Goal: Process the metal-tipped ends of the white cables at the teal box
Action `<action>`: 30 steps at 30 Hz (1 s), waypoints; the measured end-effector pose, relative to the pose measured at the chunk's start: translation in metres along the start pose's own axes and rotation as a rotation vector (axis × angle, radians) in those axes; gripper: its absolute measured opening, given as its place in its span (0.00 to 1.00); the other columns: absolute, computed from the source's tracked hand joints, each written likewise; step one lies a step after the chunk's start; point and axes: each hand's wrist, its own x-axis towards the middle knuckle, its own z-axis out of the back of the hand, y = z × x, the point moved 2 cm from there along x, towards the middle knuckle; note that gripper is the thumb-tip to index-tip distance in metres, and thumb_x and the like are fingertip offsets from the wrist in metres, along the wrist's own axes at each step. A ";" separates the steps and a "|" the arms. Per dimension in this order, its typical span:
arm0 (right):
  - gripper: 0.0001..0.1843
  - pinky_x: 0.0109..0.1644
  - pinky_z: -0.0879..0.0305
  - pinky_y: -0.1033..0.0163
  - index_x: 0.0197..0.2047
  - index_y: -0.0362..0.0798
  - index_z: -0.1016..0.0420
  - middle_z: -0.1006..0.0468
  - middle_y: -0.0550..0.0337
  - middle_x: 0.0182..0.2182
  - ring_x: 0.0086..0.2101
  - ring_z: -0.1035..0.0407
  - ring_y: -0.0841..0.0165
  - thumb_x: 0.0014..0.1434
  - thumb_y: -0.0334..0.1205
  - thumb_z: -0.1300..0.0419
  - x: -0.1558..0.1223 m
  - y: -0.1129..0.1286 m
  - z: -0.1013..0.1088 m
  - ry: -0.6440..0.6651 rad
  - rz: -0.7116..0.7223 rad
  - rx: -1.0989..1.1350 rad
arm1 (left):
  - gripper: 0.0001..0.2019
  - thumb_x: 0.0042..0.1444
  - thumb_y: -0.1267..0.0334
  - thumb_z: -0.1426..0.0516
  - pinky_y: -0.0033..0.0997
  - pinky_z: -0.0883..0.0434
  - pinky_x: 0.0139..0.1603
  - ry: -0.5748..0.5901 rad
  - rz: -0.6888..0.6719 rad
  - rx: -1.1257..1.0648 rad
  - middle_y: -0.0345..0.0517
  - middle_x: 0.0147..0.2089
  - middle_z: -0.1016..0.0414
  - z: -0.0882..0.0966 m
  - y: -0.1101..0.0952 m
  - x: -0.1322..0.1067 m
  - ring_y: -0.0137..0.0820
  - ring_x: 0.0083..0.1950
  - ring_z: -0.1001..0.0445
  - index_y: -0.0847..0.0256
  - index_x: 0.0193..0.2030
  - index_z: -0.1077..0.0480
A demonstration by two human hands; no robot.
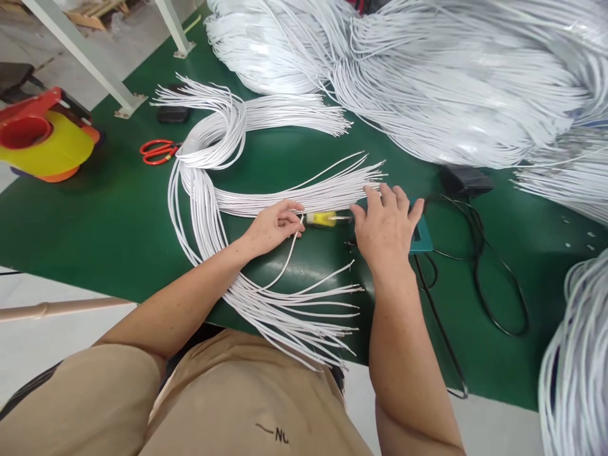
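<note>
My left hand (274,227) pinches a single white wire (285,266) near its end, over the green table (95,221). The wire trails back toward a fanned bundle of white wires (304,313) at the table's near edge. A yellow-handled tool (323,219) lies just right of that hand. My right hand (387,225) rests palm down with fingers slightly apart on a small teal device (422,237), its fingertips close to the ends of a second fan of white wires (308,193). The wires loop round to the left (199,190).
Large heaps of white cable (451,82) cover the table's far side and right edge (574,354). Red scissors (159,152) and a black box (173,114) lie far left. A black adapter (465,180) with black cord (494,285) sits right. A red and yellow plastic object (42,136) stands on the floor.
</note>
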 end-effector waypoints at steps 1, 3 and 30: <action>0.21 0.64 0.57 0.29 0.58 0.47 0.30 0.30 0.43 0.59 0.61 0.42 0.46 0.65 0.45 0.48 0.001 0.000 0.000 0.001 -0.012 0.025 | 0.19 0.50 0.67 0.38 0.30 0.28 0.41 -0.001 -0.018 -0.013 0.40 0.32 0.23 0.001 -0.001 -0.001 0.27 0.32 0.22 0.62 0.49 0.34; 0.22 0.64 0.53 0.32 0.57 0.47 0.29 0.29 0.44 0.59 0.61 0.40 0.48 0.65 0.48 0.47 0.004 -0.005 0.005 -0.011 -0.033 0.120 | 0.22 0.50 0.65 0.38 0.27 0.29 0.37 -0.005 -0.049 -0.035 0.39 0.33 0.24 0.004 -0.005 -0.003 0.26 0.32 0.23 0.62 0.52 0.34; 0.15 0.53 0.37 0.46 0.40 0.46 0.19 0.22 0.47 0.50 0.50 0.34 0.52 0.57 0.40 0.45 -0.066 -0.148 -0.009 -0.128 -0.555 0.185 | 0.24 0.59 0.65 0.49 0.48 0.34 0.63 0.271 -0.246 1.277 0.40 0.63 0.29 0.095 -0.084 -0.116 0.41 0.62 0.30 0.51 0.63 0.35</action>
